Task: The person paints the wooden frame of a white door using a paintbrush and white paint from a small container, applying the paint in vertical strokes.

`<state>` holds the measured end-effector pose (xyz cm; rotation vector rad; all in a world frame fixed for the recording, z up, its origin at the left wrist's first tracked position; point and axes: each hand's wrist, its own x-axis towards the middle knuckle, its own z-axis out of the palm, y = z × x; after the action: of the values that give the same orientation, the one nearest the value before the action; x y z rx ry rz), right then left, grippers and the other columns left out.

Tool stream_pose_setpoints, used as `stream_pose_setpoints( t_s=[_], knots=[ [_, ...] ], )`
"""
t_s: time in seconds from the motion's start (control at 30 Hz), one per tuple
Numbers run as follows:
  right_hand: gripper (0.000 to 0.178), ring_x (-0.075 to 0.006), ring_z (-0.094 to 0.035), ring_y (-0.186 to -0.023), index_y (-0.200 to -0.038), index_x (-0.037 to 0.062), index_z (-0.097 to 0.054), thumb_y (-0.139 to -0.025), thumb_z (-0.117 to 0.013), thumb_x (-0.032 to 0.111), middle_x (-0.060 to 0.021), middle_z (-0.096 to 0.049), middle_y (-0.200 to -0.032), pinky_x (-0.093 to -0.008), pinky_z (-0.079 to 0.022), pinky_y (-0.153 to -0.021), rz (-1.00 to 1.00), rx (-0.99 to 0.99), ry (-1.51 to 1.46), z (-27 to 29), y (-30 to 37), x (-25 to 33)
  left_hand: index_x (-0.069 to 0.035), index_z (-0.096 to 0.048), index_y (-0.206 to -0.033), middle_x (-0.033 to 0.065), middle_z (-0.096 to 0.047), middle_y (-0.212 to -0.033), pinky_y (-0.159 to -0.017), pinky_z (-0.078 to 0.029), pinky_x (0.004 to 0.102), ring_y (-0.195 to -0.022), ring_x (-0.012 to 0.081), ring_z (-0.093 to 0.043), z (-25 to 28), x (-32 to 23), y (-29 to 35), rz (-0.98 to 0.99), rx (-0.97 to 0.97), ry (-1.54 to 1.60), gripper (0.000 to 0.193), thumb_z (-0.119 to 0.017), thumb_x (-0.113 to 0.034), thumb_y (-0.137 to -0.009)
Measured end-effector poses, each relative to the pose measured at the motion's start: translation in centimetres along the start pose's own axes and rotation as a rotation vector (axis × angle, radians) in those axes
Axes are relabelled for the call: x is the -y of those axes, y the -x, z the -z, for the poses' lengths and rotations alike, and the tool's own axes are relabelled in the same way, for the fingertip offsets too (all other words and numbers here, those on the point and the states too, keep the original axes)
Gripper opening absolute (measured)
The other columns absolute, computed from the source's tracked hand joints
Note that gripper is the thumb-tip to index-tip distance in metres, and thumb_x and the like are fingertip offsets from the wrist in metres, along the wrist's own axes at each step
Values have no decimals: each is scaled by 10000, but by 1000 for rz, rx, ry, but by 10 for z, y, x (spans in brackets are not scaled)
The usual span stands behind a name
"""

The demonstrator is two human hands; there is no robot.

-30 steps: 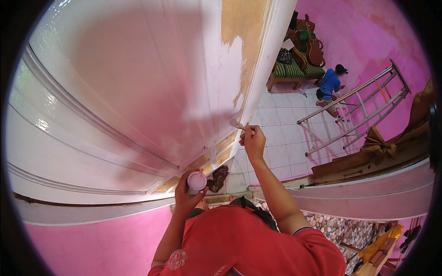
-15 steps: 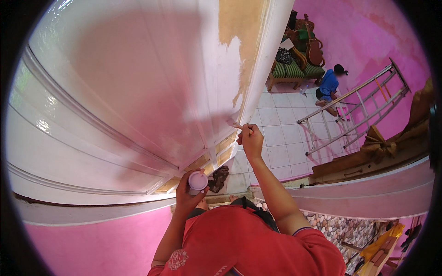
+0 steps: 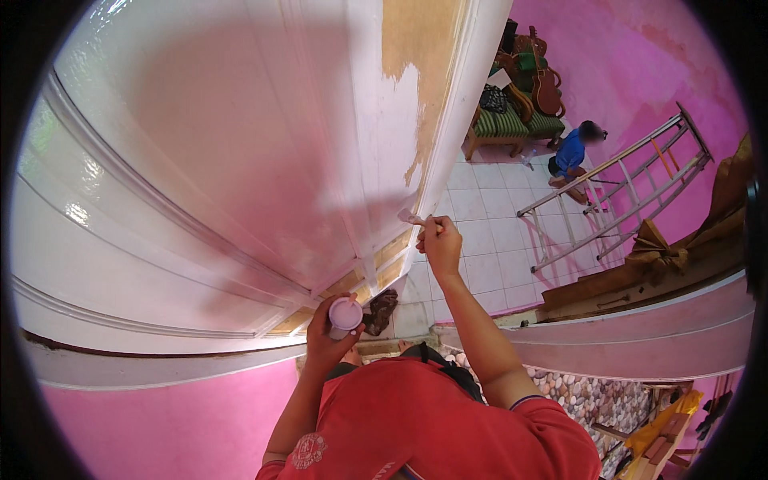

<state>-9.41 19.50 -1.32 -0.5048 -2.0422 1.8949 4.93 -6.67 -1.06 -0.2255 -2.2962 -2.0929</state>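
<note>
A tall door (image 3: pixel 240 160) fills the left and middle, coated mostly in pale pinkish white. Bare yellowish-tan patches (image 3: pixel 420 36) show along its right stile and in small panels low down. My right hand (image 3: pixel 442 242) is closed round the handle of a paintbrush (image 3: pixel 410 217), whose bristles are at the door's right edge; whether they touch is hard to tell. Lower and to the left, my left hand (image 3: pixel 326 340) grips a small round cup of pale pink paint (image 3: pixel 346 314), held upright with its open top facing up.
Beyond the door, a person in a blue top (image 3: pixel 570 150) crouches by a metal ladder (image 3: pixel 624 188) leaning over white floor tiles (image 3: pixel 488 208). A green striped bench (image 3: pixel 502 122) holds a guitar (image 3: pixel 547 90). A dark crumpled bag (image 3: pixel 382 312) lies near the door's foot.
My right hand and the brush have shifted slightly right and down along the door edge. The cup has barely moved. The crouching person's head and arm have moved a little.
</note>
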Motion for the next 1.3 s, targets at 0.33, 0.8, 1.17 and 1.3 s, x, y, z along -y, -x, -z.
stream_pose_setpoints(
  t_s=[0.33, 0.8, 1.17, 1.3],
  knots=[
    [181, -142, -661, -585, -1021, -33, -620, -1023, -586, 145, -106, -683, -735, -282, -544, -534, 123, 32, -245, 15, 12, 78, -16, -511, -1366, 126, -597, -1343, -1048, -487, 360, -1230, 231, -597, 3, -4, -2, -19, 5, -2, 672, -827, -29, -774],
    [188, -148, -662, -750, -1067, -16, -718, -882, -692, -38, -82, -702, -902, -272, -522, -658, 353, 530, 85, 75, 109, 144, -68, -549, -1351, 120, -625, -1268, -997, -506, 350, -1175, 241, -629, -12, -1, -31, -98, 3, -73, 657, -848, -105, -767],
    [267, -162, -665, -775, -1070, 27, -723, -821, -718, -71, -89, -658, -900, -272, -527, -617, 428, 684, 374, 57, 126, 143, -50, -530, -1365, 119, -624, -1263, -976, -510, 352, -1160, 223, -630, -20, -6, -40, -161, 55, 87, 684, -845, -50, -758],
    [276, -190, -665, -763, -1067, 30, -724, -811, -714, -74, -95, -647, -892, -298, -534, -640, 473, 711, 419, 53, 126, 146, -56, -516, -1389, 98, -587, -1349, -1084, -469, 370, -1260, 214, -580, -15, -4, -38, -134, 94, 24, 692, -838, -19, -777]
  ],
)
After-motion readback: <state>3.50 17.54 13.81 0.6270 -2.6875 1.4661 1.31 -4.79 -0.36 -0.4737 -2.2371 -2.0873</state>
